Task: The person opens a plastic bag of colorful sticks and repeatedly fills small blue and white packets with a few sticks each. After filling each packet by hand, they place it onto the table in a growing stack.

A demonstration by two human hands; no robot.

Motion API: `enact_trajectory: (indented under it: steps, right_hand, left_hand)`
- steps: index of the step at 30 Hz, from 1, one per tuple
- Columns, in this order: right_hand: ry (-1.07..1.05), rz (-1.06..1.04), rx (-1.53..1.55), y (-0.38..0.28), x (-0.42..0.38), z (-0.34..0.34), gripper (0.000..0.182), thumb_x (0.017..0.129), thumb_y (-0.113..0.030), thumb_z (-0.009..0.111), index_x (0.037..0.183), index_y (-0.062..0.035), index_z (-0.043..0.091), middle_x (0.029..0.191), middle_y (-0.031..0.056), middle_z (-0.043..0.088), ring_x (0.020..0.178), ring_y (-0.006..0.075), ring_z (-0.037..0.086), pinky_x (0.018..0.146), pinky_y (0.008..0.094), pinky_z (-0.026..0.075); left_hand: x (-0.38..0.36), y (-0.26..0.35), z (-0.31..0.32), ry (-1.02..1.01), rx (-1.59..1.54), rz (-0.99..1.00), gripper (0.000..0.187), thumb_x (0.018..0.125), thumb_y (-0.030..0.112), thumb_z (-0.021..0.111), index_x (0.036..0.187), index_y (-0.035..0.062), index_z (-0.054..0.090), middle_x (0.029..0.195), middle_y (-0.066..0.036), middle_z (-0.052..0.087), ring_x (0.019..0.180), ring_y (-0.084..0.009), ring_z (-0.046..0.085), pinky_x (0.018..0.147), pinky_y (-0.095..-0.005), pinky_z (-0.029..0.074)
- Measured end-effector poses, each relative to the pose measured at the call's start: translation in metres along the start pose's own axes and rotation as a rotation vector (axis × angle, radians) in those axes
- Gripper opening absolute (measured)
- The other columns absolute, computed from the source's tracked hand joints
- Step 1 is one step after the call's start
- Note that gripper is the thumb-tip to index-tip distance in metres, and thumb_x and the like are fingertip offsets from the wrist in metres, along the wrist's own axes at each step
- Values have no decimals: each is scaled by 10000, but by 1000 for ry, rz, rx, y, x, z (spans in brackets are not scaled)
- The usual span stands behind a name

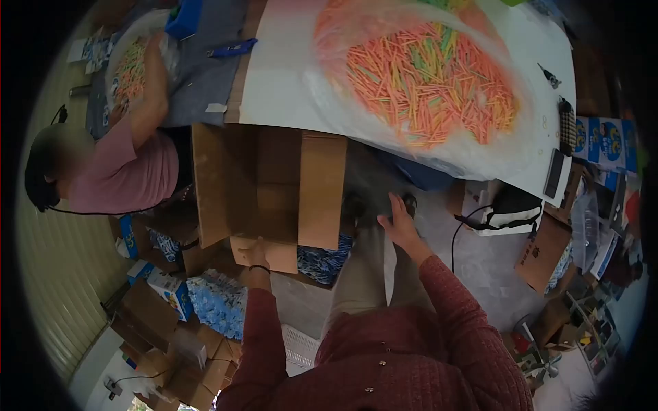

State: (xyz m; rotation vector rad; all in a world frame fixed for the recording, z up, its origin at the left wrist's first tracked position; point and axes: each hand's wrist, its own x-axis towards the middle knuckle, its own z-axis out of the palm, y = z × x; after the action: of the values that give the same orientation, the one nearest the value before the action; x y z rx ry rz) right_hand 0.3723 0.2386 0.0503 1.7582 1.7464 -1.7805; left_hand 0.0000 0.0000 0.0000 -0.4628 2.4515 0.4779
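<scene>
My left hand (255,255) rests on the near flap of an open cardboard box (321,185), which stands against the table edge. Its fingers lie along the flap, and a dark band circles the wrist. The inside of the box is in shadow, and no contents show in it. My right hand (403,222) is in the air right of the box, over the floor, with its fingers apart and nothing in it. Beyond, on the white table (281,75), a large clear plastic bag (322,99) holds many thin pink, orange, yellow and green sticks (432,82).
A co-worker in a pink shirt (130,171) sits at the left, one arm at another bag of sticks (130,72). A blue cutter (232,48) lies on grey cloth. Blue-patterned packets (216,301) and cardboard boxes stand lower left. A black-and-white bag (510,211) is at the right.
</scene>
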Motion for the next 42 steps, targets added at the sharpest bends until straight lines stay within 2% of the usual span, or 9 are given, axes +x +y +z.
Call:
enact_trajectory:
  steps: [3, 7, 11, 15, 17, 20, 27, 32, 42]
  right_hand:
    - [163, -183, -118, 60, -7, -12, 753, 862, -301, 662, 1464, -65, 276, 1466, 272, 319, 1261, 459, 433, 1043, 464, 386]
    - [194, 24, -154, 80, 0, -48, 723, 867, -280, 653, 1442, -24, 296, 1400, 292, 401, 1259, 432, 441, 1029, 455, 401]
    - [316, -37, -343, 114, 59, -87, 734, 871, -323, 634, 1454, -43, 286, 1453, 243, 361, 1304, 436, 387, 1073, 447, 357]
    - [430, -301, -661, 165, 146, -121, 647, 901, -385, 581, 1425, -68, 372, 1403, 183, 463, 1305, 350, 416, 1076, 450, 347]
    - [692, -302, -772, 188, 167, -123, 561, 899, -406, 568, 1367, -110, 476, 1383, 117, 501, 1297, 320, 429, 1094, 443, 316]
    - [637, -257, -730, 184, 177, -142, 553, 898, -405, 568, 1358, -111, 484, 1376, 118, 506, 1292, 320, 433, 1092, 444, 318]
    - [514, -248, -549, 197, 191, -202, 525, 893, -402, 570, 1328, -114, 510, 1354, 120, 523, 1275, 320, 450, 1086, 447, 326]
    - [414, -223, -450, 192, 186, -210, 506, 890, -400, 571, 1306, -116, 529, 1338, 122, 536, 1263, 320, 461, 1081, 450, 332]
    - [306, -203, -360, 124, 118, -150, 470, 883, -397, 574, 1263, -120, 567, 1307, 126, 561, 1240, 319, 484, 1071, 454, 343]
  left_hand:
    - [-49, 34, -11, 170, 75, 244, 979, 843, 368, 705, 1520, 37, 80, 1554, -245, 118, 1392, -416, 269, 1106, -447, 336]
    - [-122, 126, 25, 87, 115, 1098, 706, 933, 234, 598, 1478, -15, 224, 1546, -271, 119, 1413, -425, 209, 1126, -452, 259]
    - [-168, 247, 84, 35, 22, 1426, 629, 968, 201, 535, 1470, -31, 235, 1548, -278, 104, 1429, -424, 145, 1154, -448, 167]
    - [-167, 311, 149, 80, -192, 1335, 623, 995, 291, 478, 1469, -34, 235, 1554, -263, 120, 1438, -399, 143, 1154, -451, 156]
    - [-161, 321, 174, 412, 47, 1111, 656, 1014, 402, 387, 1477, -33, 222, 1561, -243, 138, 1451, -363, 132, 1154, -454, 145]
    - [-157, 320, 177, 374, 18, 1135, 702, 1014, 474, 316, 1488, -30, 199, 1569, -229, 134, 1458, -339, 123, 1155, -463, 133]
    - [-134, 319, 174, 422, 113, 1267, 542, 1026, 340, 364, 1401, -50, 395, 1476, -245, 359, 1388, -383, 306, 1153, -432, 212]
    - [-123, 319, 171, 392, 107, 1281, 515, 1024, 323, 368, 1386, -38, 424, 1471, -244, 369, 1384, -391, 308, 1152, -442, 216]
    - [-137, 321, 171, 438, 220, 1273, 524, 1016, 311, 364, 1380, -64, 405, 1467, -277, 351, 1380, -421, 296, 1138, -464, 225]
